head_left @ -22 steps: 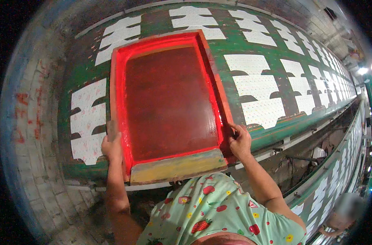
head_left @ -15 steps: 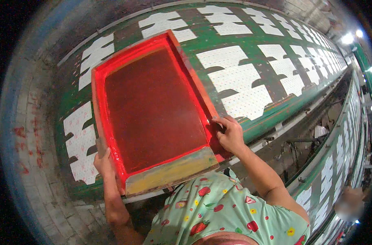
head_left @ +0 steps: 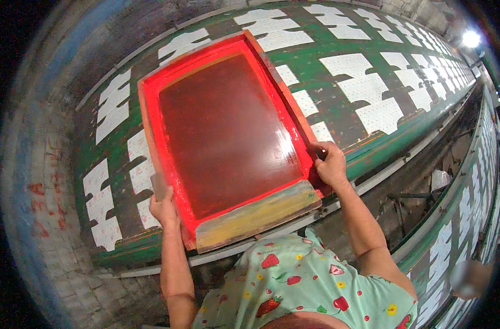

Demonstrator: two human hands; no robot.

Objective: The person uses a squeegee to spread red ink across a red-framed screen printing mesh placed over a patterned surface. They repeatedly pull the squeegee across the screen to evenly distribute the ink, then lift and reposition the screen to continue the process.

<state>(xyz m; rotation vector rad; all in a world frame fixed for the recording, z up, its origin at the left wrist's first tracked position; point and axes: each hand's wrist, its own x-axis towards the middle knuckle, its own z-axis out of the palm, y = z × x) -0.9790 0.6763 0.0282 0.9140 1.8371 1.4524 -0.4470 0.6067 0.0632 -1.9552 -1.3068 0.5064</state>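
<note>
My left hand [head_left: 163,205] is closed on the left side of a screen-printing frame [head_left: 222,137] with bright red borders and a dark red middle, at a grey piece [head_left: 159,185] on its edge. My right hand [head_left: 329,164] grips the right rim near the lower corner. A yellow-grey board [head_left: 255,214] forms the frame's near end. The frame is over a long green table [head_left: 371,156], partly covering white garment-shaped pieces [head_left: 365,93] with small printed dots. Some pieces to the left [head_left: 99,205] carry pink marks.
The table runs away to the upper right beside a wall [head_left: 47,164] with red markings. A gap with metal bars [head_left: 409,194] separates it from another printing table [head_left: 458,225] at right. A blurred person [head_left: 469,279] is at the lower right, and a bright lamp [head_left: 470,38] shines above.
Both my hands have moved the frame rightward along the table, so it now overlaps different white pieces and uncovers more on its left. The view has also shifted.
</note>
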